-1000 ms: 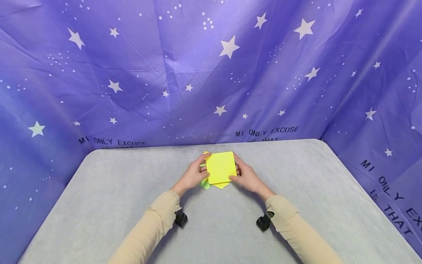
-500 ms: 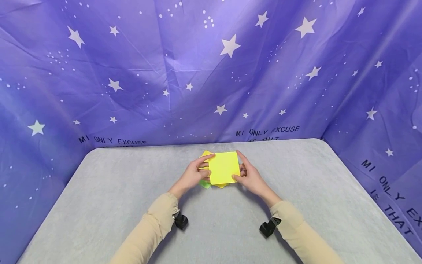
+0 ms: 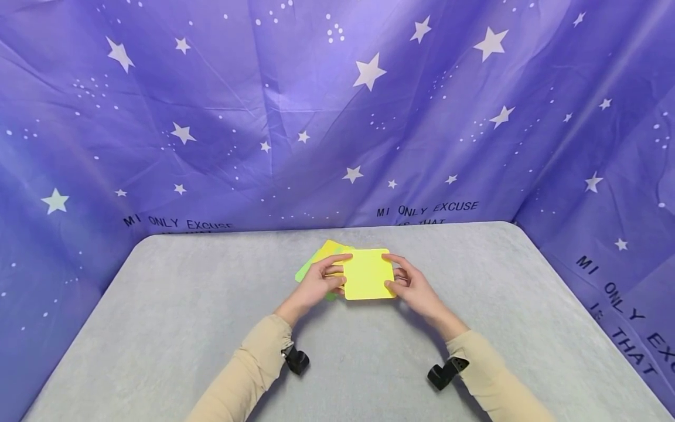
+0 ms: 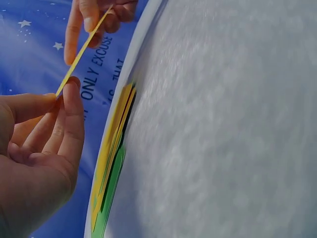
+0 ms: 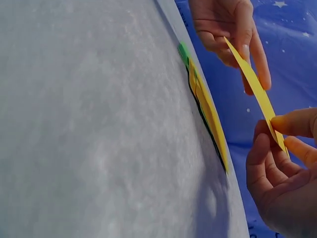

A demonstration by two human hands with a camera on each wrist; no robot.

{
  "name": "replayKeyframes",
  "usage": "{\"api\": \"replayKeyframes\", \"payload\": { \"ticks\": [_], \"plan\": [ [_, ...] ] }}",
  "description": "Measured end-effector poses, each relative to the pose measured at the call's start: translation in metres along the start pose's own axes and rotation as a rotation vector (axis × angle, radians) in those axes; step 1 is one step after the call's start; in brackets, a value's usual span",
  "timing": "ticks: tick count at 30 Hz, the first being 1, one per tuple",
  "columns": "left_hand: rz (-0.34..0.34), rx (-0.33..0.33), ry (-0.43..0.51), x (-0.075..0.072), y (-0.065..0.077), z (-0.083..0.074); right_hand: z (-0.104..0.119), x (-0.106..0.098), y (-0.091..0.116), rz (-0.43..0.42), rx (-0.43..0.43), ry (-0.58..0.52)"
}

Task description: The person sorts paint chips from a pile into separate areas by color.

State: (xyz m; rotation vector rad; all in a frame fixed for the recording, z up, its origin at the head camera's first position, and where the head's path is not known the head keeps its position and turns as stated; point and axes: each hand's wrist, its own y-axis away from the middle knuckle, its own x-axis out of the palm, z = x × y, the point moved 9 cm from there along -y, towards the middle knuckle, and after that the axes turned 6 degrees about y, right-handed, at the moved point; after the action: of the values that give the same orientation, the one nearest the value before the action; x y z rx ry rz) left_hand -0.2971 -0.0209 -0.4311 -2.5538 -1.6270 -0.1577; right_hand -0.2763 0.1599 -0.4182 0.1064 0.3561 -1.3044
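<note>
Left hand (image 3: 316, 282), right hand (image 3: 420, 293) pinching yellow card (image 3: 369, 274), face-on in head view; wrist views, edge-on, off pile (image 4: 110, 144)

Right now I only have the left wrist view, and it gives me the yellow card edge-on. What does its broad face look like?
Observer: The head view shows the yellow card face-on: a square with rounded corners, and I can make out no marking on it.

Operator: Good. On which side of that card does the pile stick out?

Observer: From the head, the pile shows mainly out to the card's left, partly hidden by the left hand, with a green card reaching farthest left.
</note>
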Motion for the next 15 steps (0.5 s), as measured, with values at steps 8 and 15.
{"api": "replayKeyframes", "payload": {
  "ticks": [8,15],
  "plan": [
    [-0.009,-0.040,0.037,0.012,0.002,0.011,-0.017,-0.013,0.008,0.074,0.086,-0.019],
    [-0.016,-0.052,0.064,0.033,0.003,0.018,-0.031,-0.027,0.018,0.161,0.172,0.000]
  ]
}}
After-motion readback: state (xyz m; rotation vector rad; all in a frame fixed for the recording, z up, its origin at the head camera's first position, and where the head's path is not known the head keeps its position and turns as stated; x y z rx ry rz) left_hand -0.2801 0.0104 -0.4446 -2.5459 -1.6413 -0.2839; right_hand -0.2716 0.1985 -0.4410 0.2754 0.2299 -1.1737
